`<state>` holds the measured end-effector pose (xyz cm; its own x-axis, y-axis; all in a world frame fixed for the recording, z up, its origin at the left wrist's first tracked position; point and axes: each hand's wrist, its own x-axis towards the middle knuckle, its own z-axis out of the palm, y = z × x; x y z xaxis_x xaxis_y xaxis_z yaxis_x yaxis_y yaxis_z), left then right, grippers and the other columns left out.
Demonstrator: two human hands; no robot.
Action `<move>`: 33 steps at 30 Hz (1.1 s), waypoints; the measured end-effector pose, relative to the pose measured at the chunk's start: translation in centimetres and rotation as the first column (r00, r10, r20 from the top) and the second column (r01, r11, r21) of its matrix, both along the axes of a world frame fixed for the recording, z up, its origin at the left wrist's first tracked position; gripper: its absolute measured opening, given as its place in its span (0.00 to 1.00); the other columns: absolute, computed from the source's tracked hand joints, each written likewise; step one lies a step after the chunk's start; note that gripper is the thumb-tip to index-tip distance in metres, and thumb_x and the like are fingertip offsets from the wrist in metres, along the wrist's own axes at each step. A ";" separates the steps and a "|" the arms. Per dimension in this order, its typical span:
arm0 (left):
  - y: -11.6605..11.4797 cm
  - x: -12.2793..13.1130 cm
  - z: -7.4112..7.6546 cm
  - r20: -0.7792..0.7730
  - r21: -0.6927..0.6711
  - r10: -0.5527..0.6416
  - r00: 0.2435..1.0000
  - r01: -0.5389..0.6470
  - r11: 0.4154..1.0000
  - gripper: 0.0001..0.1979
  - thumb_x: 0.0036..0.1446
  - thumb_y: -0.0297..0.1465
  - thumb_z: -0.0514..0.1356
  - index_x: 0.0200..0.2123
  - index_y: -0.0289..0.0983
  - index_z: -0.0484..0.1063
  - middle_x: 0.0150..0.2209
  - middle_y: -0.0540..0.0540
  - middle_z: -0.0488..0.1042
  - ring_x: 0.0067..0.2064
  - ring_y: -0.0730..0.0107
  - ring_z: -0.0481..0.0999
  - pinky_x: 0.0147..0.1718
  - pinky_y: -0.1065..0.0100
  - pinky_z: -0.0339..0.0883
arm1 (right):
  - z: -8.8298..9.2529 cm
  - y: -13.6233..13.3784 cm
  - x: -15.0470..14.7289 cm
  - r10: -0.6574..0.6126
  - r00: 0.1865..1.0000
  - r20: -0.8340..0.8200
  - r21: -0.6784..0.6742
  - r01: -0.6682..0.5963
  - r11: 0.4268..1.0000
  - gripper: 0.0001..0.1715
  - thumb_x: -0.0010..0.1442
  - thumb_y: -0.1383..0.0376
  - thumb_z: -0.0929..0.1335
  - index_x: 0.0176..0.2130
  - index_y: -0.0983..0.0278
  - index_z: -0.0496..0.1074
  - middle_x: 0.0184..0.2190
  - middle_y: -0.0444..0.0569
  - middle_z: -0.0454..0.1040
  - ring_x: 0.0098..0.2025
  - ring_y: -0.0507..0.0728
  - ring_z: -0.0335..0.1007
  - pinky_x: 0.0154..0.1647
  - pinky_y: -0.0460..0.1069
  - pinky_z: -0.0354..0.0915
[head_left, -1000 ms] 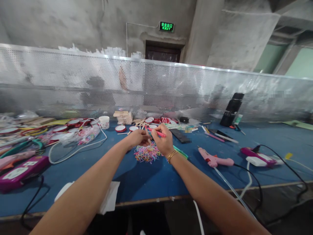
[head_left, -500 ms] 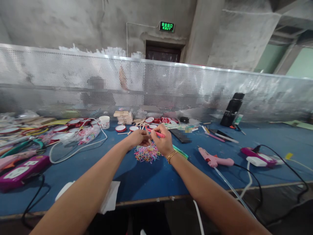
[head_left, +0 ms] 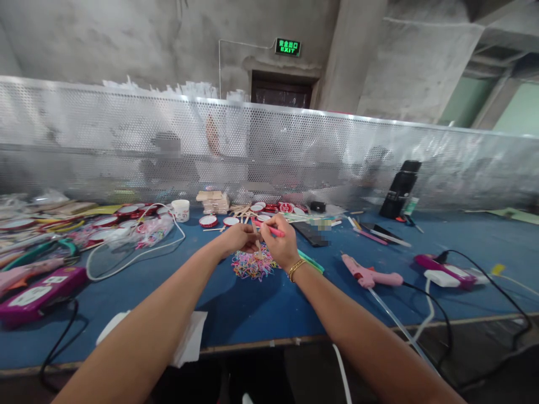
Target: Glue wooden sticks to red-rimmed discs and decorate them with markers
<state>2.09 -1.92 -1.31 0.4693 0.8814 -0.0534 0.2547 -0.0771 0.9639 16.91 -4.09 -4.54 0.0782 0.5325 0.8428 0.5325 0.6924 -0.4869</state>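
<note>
Over the middle of the table, my left hand [head_left: 238, 238] pinches a thin, pale wooden craft stick [head_left: 255, 229] that stands up slantwise. My right hand [head_left: 283, 240] is closed on a pinkish-red pen [head_left: 274, 230], whose tip end meets the stick or lies very close to it. Just beneath both hands lies a heap of small multicoloured rubber bands [head_left: 254, 266]. Green strips [head_left: 310, 261] stick out beyond my right wrist. The fingertips and the stick's lower end are partly hidden.
A pink glue gun [head_left: 370, 275] and a purple power strip [head_left: 448, 271] with cables are on the right. Behind stand a black bottle [head_left: 400, 189], bundled sticks [head_left: 213, 202] and a paper cup [head_left: 181, 210]. Red-rimmed lids [head_left: 208, 221] lie near a perforated metal screen [head_left: 290, 151].
Both hands keep nearly the same place, with the pen still at the stick. Only a very slight shift of the whole view shows.
</note>
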 end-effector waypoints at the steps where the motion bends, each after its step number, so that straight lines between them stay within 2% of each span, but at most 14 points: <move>1: 0.0 0.0 0.0 0.001 -0.003 0.001 1.000 -0.001 1.000 0.21 0.37 0.43 0.71 0.25 0.33 0.70 0.19 0.48 0.72 0.24 0.72 0.73 0.30 0.68 0.68 | 0.0 0.0 0.0 0.000 1.000 -0.001 0.002 0.000 1.000 0.07 0.60 0.63 0.64 0.30 0.62 0.64 0.26 0.43 0.69 0.31 0.53 0.65 0.35 0.48 0.61; 10: -0.1 0.1 0.2 -0.001 -0.009 0.013 1.000 -0.013 1.000 0.21 0.36 0.42 0.71 0.22 0.34 0.67 0.20 0.47 0.74 0.23 0.73 0.73 0.29 0.68 0.67 | 0.0 0.0 0.1 -0.004 1.000 0.009 0.014 0.004 1.000 0.06 0.58 0.65 0.64 0.29 0.61 0.64 0.25 0.43 0.68 0.30 0.53 0.64 0.34 0.48 0.60; 24: -0.2 0.0 0.2 -0.047 0.017 0.010 0.999 -0.009 1.000 0.15 0.41 0.38 0.69 0.25 0.34 0.69 0.21 0.47 0.74 0.22 0.74 0.72 0.27 0.69 0.65 | 0.1 -0.1 0.1 0.004 1.000 -0.020 -0.006 -0.004 1.000 0.07 0.60 0.63 0.64 0.30 0.61 0.64 0.26 0.44 0.70 0.31 0.54 0.66 0.35 0.49 0.62; 33: -0.2 0.0 0.3 -0.044 0.016 -0.008 0.999 0.008 1.000 0.15 0.40 0.38 0.69 0.25 0.35 0.69 0.21 0.47 0.73 0.23 0.73 0.72 0.27 0.69 0.65 | 0.2 -0.1 0.2 0.000 1.000 -0.006 0.005 0.000 1.000 0.07 0.60 0.63 0.64 0.30 0.61 0.64 0.26 0.44 0.69 0.31 0.54 0.65 0.35 0.49 0.61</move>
<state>2.06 -2.10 -1.03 0.4737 0.8786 -0.0599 0.2958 -0.0947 0.9505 17.12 -4.18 -4.38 0.0830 0.5283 0.8450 0.5296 0.6949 -0.4865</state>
